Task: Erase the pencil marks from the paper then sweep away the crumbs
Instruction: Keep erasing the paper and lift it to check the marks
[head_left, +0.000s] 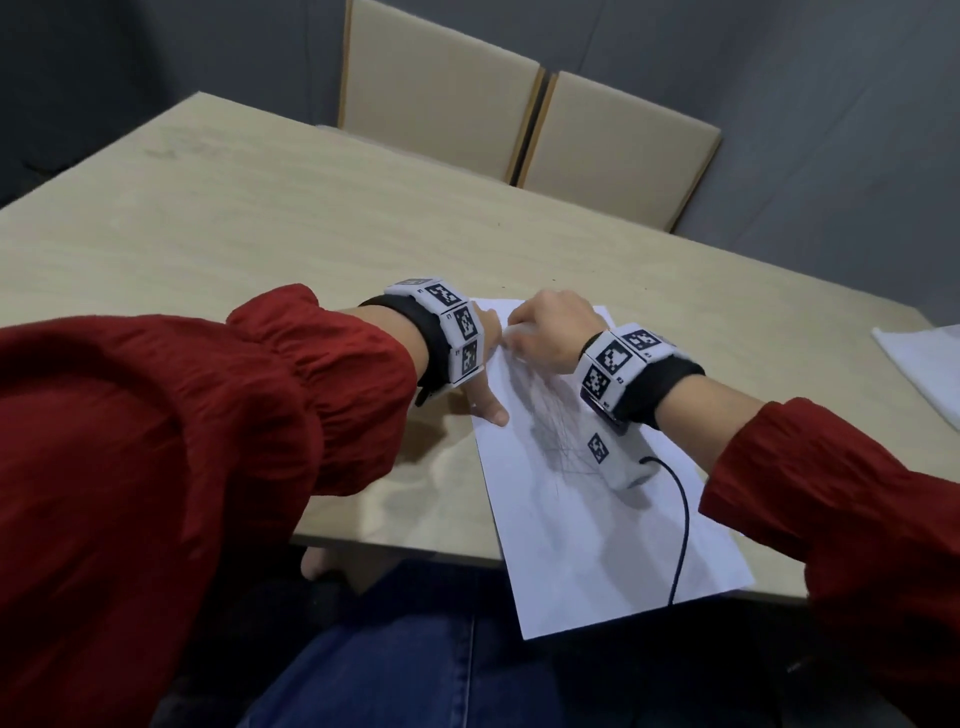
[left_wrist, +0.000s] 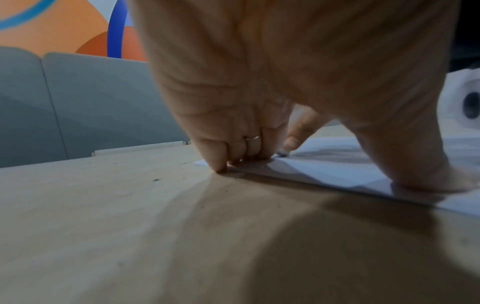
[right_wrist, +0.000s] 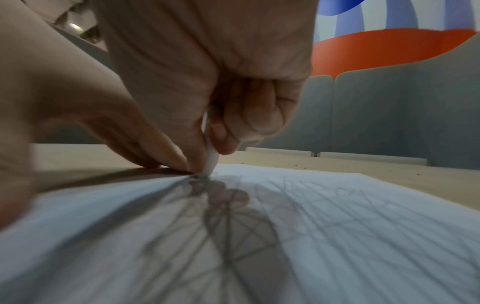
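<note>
A white paper lies slanted on the wooden table, and its near corner overhangs the front edge. Grey pencil marks cross its middle, and they show as crossing lines in the right wrist view. My left hand presses the paper's left edge with spread fingers and thumb. My right hand is at the paper's far end and pinches a small white eraser, whose tip touches the sheet. From the head view the eraser is mostly hidden.
Dark crumbs dot the table left of the paper. Two beige chairs stand at the far side. Another white sheet lies at the right edge. A black cable crosses the paper's near right part.
</note>
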